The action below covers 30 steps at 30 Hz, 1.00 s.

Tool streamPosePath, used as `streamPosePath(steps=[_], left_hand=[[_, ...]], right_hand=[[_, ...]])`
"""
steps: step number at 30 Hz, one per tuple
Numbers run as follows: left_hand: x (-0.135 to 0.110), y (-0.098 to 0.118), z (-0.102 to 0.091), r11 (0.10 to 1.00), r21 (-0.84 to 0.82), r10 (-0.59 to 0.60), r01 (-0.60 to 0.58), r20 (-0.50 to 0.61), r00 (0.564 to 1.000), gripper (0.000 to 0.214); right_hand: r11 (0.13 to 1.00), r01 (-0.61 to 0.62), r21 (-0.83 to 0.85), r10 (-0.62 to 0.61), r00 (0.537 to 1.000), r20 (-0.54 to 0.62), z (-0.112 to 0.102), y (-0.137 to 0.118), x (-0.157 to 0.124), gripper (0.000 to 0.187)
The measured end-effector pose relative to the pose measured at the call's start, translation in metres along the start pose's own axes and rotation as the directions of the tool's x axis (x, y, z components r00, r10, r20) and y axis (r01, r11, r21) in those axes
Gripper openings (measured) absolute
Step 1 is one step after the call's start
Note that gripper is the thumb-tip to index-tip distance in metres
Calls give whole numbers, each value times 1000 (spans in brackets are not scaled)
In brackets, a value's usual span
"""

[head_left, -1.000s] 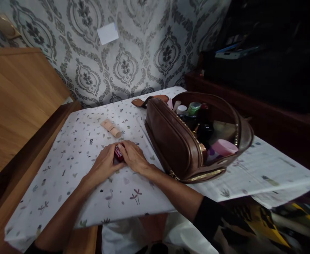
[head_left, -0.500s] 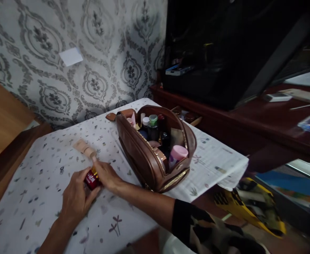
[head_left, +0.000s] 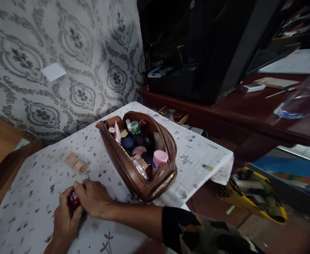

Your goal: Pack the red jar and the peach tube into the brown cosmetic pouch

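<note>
My left hand (head_left: 66, 215) is closed around a small dark red bottle (head_left: 74, 199) with pale lettering on its side. Against the bottle's upper end my right hand (head_left: 93, 197) is closed, and its fingers hide that end. Just beyond both hands a beige tube (head_left: 76, 162) lies on the patterned white cloth. To the right of them stands an unzipped brown cosmetics bag (head_left: 118, 158). Inside it are a pink-capped container (head_left: 159, 158), a green-topped bottle (head_left: 135, 127), a dark blue round item (head_left: 128, 143) and several other cosmetics.
The cloth-covered table (head_left: 205, 151) ends at a hanging right corner. Behind it is a dark red desk (head_left: 223, 106) with a large black screen (head_left: 181, 53) and a clear plastic item (head_left: 295, 102). A yellow and black bag (head_left: 250, 197) lies low on the right.
My view has swung to the right. The gold part seen at the bottle's top is now covered by my right hand, which has closed over it. The bag and tube stay on the cloth.
</note>
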State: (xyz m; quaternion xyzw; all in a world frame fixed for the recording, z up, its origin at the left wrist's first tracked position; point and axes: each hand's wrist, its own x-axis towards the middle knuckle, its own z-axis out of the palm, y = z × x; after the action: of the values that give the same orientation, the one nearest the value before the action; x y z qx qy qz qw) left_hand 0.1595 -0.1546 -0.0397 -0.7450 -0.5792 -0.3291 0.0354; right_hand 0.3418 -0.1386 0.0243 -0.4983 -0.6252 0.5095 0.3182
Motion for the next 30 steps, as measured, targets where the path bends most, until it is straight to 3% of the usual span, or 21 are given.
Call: streamPosePath(steps=[9,23,30], left_hand=[[7,-40,-2,990,-133,-37,43,48,998,54],[12,-30,-3,991,-112,-75,73,-11,997,45],[17,-27,-4,990,-118,-88,81,-57,994,39]], right_hand=[[993,100,55,-95,992,-87,0,0,-5,40],[971,-37,235,49,998,-49,10,0,-6,38],[951,71,301,-48,995,-85,18,3,-7,40]])
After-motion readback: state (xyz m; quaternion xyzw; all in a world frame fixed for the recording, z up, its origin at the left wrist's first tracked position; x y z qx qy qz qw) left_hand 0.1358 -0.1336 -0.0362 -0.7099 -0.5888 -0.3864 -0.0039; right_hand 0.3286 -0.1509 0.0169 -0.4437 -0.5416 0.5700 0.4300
